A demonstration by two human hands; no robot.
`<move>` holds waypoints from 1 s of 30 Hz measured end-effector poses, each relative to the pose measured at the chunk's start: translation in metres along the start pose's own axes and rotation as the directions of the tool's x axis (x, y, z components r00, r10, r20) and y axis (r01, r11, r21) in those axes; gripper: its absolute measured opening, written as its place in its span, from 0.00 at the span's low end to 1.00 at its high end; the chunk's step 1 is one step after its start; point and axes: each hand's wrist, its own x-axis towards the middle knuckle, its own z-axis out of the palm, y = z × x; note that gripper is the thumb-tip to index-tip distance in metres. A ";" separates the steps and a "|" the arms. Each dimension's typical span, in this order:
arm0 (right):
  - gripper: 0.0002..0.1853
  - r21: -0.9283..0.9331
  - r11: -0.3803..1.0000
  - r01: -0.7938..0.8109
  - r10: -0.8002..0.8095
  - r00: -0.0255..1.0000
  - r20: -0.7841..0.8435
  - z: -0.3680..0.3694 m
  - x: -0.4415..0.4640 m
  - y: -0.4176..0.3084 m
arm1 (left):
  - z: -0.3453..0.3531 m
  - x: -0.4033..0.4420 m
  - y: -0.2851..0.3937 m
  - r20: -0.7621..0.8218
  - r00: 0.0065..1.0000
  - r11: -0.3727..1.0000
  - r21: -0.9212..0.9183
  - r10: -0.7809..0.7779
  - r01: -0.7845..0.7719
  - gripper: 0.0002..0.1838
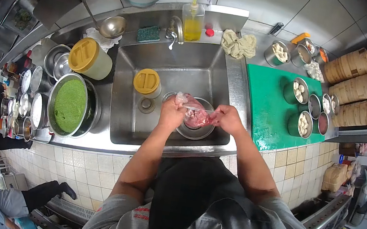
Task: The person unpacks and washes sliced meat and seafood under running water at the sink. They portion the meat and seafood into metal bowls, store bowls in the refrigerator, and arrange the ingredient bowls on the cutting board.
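Over the right part of the steel sink (125, 125), a clear plastic bag of raw pink meat (195, 112) is stretched between my two hands. My left hand (173, 113) is closed on the bag's left edge. On the opposite edge, my right hand (228, 119) grips the plastic with its fingers pinched. Directly below the bag sits a round metal bowl (195, 134), partly hidden by the meat. A container with a yellow lid (147, 81) stands in the sink to the left of my left hand, behind the drain (146, 105).
Left of the sink are a metal bowl of green paste (70, 105) and a large yellow-lidded tub (86, 56). A faucet (175, 31) and soap bottle (192, 22) stand behind. Right, a green cutting board (260, 102) bears several metal cups near bamboo steamers (350, 65). People are at far left.
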 end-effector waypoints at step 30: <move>0.09 0.501 0.857 0.121 0.017 0.965 -0.262 0.021 0.033 -0.062 | 0.026 0.002 -0.041 0.411 0.841 0.891 -0.423 0.353 -0.167 0.11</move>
